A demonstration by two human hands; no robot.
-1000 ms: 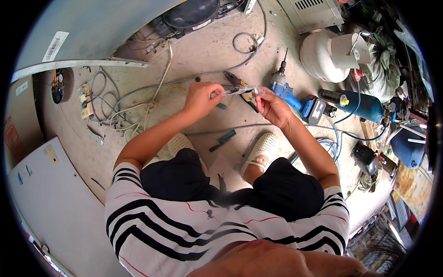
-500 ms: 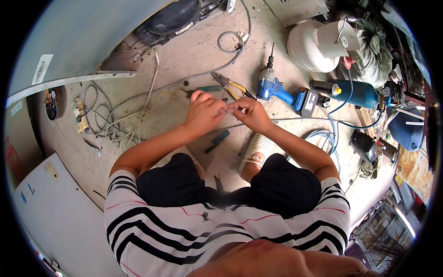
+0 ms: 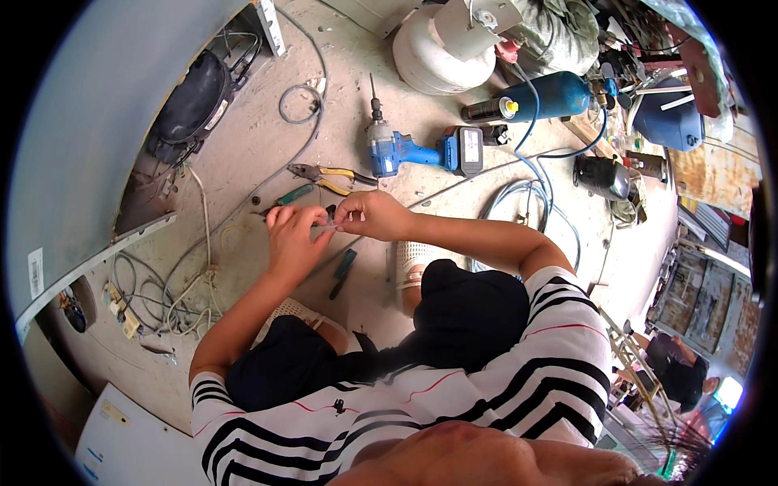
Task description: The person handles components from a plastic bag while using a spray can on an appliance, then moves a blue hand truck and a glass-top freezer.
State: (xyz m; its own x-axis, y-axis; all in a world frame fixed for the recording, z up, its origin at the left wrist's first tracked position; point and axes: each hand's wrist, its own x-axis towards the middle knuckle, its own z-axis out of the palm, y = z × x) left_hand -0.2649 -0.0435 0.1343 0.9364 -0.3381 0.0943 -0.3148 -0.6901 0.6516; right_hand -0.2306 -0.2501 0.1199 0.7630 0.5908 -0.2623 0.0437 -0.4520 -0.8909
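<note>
My left hand [image 3: 296, 239] and my right hand [image 3: 373, 215] meet in front of me, fingers pinched on a small clear plastic piece [image 3: 331, 223], perhaps a little bag; what is inside is too small to tell. Just beyond them on the concrete floor lie yellow-handled pliers [image 3: 350, 173] and a green-handled tool [image 3: 294, 194], partly behind my fingers. A blue cordless drill [image 3: 405, 151] with a long bit rests farther forward. Below my hands, a teal-and-dark tool [image 3: 343, 267] lies between my feet.
A grey appliance [image 3: 89, 138] with a black compressor [image 3: 193, 105] stands left, among tangled cables [image 3: 162, 304]. To the right are a white gas cylinder [image 3: 442, 57], blue cylinder [image 3: 555, 97], coiled hose [image 3: 519, 202] and blue jug [image 3: 668, 121]. Another person [image 3: 681, 368] appears lower right.
The view has swung round, bringing the compressor and another person further into sight. My hands have drawn closer together around the plastic piece and now sit further left in the picture.
</note>
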